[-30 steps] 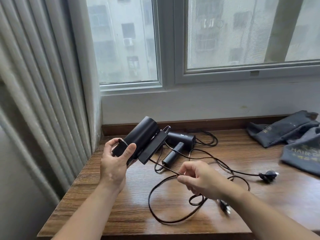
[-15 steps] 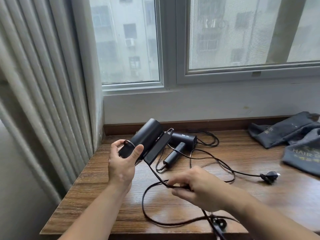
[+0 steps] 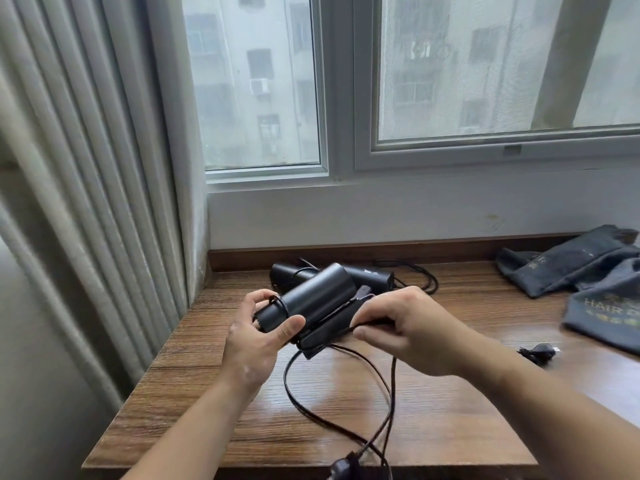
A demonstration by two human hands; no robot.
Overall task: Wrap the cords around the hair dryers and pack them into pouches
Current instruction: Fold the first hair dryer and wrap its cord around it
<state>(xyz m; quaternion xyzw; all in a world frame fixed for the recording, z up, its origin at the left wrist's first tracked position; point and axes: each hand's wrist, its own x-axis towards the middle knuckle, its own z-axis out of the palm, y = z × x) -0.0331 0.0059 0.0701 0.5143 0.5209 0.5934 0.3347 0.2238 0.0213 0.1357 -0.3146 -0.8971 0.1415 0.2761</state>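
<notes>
Dryer [image 3: 311, 299] gripped by left hand [image 3: 252, 344], cord [image 3: 284, 379] pinched by right hand [image 3: 412, 327], second dryer [image 3: 370, 277] behind

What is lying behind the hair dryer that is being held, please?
A second black hair dryer lies on the wooden table behind the held dryer, its cord looped to the right. The held dryer covers its middle, which cannot be seen.

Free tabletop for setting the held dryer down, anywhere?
Bare wood lies between the second dryer's cord and the pouches, and along the front left edge of the table by the curtain. Crowded: under the left hand and right hand, where the held dryer's cord loops, and around the loose plug.
</notes>
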